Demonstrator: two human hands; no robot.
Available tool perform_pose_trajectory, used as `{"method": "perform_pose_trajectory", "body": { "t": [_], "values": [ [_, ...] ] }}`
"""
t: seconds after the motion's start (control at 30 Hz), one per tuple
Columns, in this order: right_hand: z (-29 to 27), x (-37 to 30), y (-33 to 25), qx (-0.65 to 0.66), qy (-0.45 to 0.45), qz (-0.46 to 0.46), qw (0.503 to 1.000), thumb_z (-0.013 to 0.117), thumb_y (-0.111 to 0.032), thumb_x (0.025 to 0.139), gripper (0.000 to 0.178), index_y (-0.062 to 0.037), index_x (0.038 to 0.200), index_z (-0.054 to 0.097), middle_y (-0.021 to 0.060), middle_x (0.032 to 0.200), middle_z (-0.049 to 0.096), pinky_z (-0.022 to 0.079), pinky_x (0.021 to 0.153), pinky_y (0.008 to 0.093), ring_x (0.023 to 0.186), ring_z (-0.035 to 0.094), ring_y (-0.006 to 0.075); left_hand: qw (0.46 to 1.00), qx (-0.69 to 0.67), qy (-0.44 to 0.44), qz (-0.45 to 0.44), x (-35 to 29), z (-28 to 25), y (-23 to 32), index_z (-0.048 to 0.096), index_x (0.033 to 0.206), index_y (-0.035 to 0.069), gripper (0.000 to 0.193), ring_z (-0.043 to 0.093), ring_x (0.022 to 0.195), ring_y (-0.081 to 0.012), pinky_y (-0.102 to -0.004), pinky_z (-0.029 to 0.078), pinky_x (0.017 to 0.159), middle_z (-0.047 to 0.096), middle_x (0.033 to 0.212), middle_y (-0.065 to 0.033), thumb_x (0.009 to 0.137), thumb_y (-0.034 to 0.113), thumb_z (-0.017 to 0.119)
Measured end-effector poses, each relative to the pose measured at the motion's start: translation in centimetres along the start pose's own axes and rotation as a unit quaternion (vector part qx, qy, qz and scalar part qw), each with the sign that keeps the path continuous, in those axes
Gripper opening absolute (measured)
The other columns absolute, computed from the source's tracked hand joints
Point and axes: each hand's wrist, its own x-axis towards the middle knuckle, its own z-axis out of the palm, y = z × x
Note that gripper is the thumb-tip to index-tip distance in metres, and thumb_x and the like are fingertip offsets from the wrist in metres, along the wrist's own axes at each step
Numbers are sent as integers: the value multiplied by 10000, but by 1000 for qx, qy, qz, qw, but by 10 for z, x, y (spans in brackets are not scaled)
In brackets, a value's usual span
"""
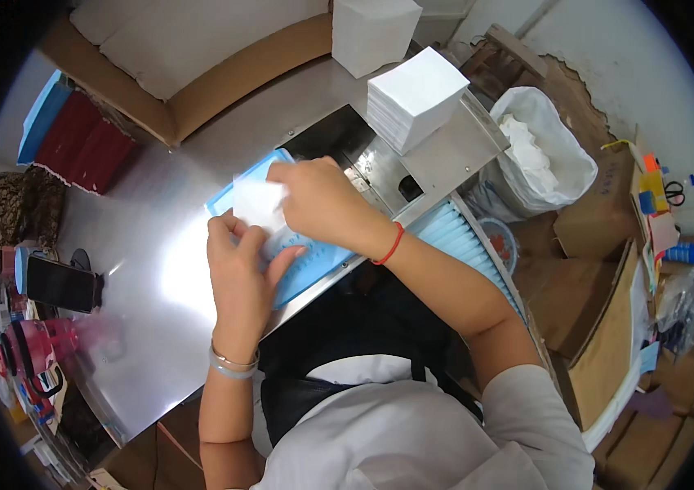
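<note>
Both hands, left hand [241, 261] and right hand [318, 200], grip clamped on a white sheet [255, 202], pressing it flat over the blue pouch [314, 265] on the steel surface [143, 269].

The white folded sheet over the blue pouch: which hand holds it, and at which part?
Both hands hold the white folded sheet: the right hand pinches its upper right edge, and the left hand holds its lower edge, over the blue pouch.
</note>
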Motion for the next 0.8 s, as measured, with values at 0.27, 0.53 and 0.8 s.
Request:
{"method": "perform_pose_trajectory", "body": {
  "t": [0.27,0.53,0.8],
  "values": [
    [-38,-43,25,-193,226,-290,910,587,7,710,228,-78,893,695,82,848,642,437,785,411,829,611,283,981,128,69,130,12,3,-5,618,861,35,179,531,1047,-312,-502,329,992,534,1081,-139,867,202,682],
    [-103,-252,45,-357,333,-85,869,542,111,671,266,-28,850,682,98,785,614,434,736,365,761,570,284,865,410,-119,265,114,109,32,748,733,155,192,674,746,-263,-490,386,883,683,668,-49,823,174,580],
    [-75,-574,112,-341,762,399,379,587,-92,914,183,31,1045,621,148,1028,618,463,863,377,942,575,255,894,131,1,428,40,73,136,574,964,91,297,537,899,-323,-425,399,737,526,942,-96,776,226,760]
  ]
}}
